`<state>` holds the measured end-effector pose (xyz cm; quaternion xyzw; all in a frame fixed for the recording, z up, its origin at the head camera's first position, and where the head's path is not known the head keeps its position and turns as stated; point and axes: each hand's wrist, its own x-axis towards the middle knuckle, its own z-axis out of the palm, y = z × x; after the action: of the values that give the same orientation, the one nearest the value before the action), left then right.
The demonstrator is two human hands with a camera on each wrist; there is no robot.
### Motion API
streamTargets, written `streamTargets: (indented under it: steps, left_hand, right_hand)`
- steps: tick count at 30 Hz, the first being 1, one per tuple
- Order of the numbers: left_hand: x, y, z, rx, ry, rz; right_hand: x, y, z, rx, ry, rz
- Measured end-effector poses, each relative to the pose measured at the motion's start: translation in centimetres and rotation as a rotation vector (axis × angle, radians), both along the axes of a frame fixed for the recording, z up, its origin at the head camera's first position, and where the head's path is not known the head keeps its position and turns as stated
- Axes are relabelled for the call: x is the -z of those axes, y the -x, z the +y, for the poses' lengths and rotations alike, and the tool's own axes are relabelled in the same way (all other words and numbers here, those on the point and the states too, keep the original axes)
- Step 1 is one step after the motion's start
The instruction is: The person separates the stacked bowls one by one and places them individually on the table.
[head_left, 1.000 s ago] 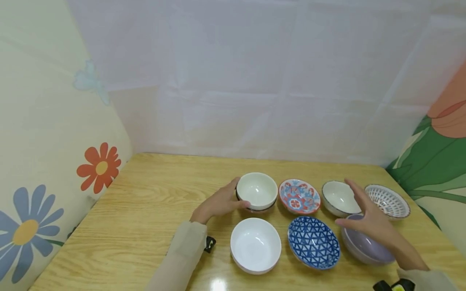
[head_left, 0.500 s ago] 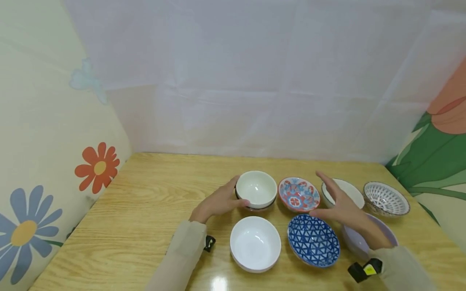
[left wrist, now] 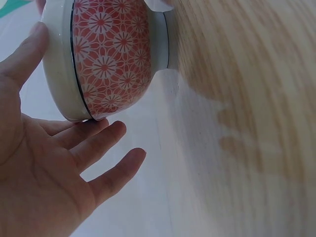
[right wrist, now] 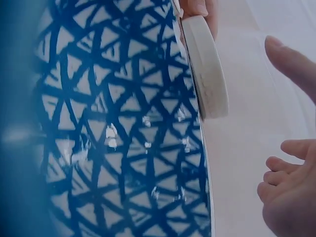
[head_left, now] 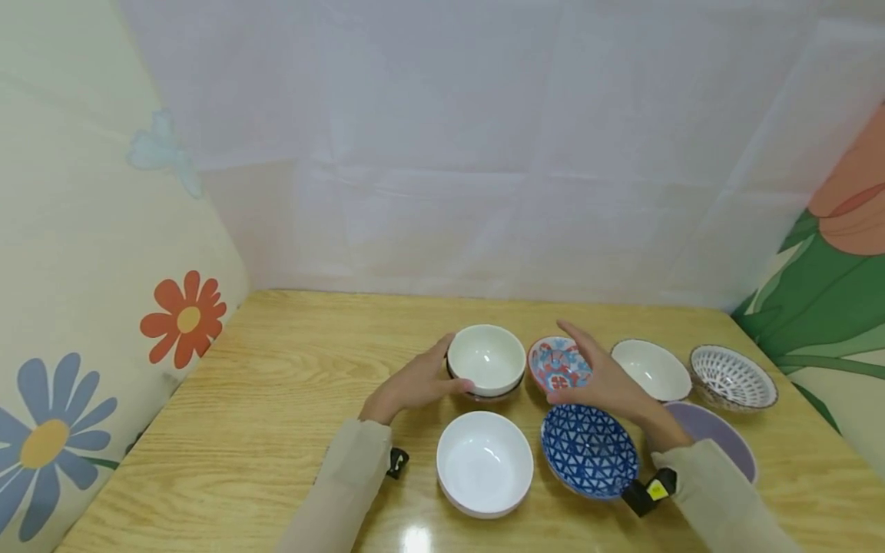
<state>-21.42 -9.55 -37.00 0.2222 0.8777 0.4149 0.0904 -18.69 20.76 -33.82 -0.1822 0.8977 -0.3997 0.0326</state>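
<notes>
A cream bowl (head_left: 487, 359) sits nested in a second bowl, whose red flower-patterned outside (left wrist: 111, 54) shows in the left wrist view. My left hand (head_left: 417, 380) holds this stack at its left side, thumb at the front and fingers behind. Over the red and light-blue floral bowl (head_left: 558, 367) hovers my right hand (head_left: 603, 382), thumb and fingers spread apart, holding nothing. It covers part of that bowl's right side. The blue-and-white triangle-patterned bowl (head_left: 590, 453) lies below the right hand, close to its wrist strap, and fills much of the right wrist view (right wrist: 118, 118).
A plain white bowl (head_left: 484, 465) stands in front of the stack. To the right are a white dark-rimmed bowl (head_left: 653, 370), a grey-patterned bowl (head_left: 734, 378) and a purple bowl (head_left: 719, 438), partly behind the right forearm. All rest on a wooden table (head_left: 276, 430).
My right hand has swept left, from over the purple and white bowls to the floral bowl. The blue patterned bowl has shifted slightly left. My left hand stays at the stack.
</notes>
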Motion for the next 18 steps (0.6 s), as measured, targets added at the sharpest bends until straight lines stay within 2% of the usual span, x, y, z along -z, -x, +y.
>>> streamTargets:
  steps: [6, 11, 18]
  left_hand:
    - [0.1, 0.1, -0.1, 0.002, 0.0, 0.004]
    - [0.1, 0.1, -0.2, 0.005, -0.012, 0.002]
    - [0.3, 0.2, -0.1, 0.025, -0.015, 0.003]
  right_hand:
    - [-1.1, 0.0, -0.5, -0.02, -0.044, -0.004]
    - [-1.9, 0.5, -1.1, -0.052, -0.045, 0.014]
    - [-1.5, 1.8, -2.8, -0.079, -0.042, -0.026]
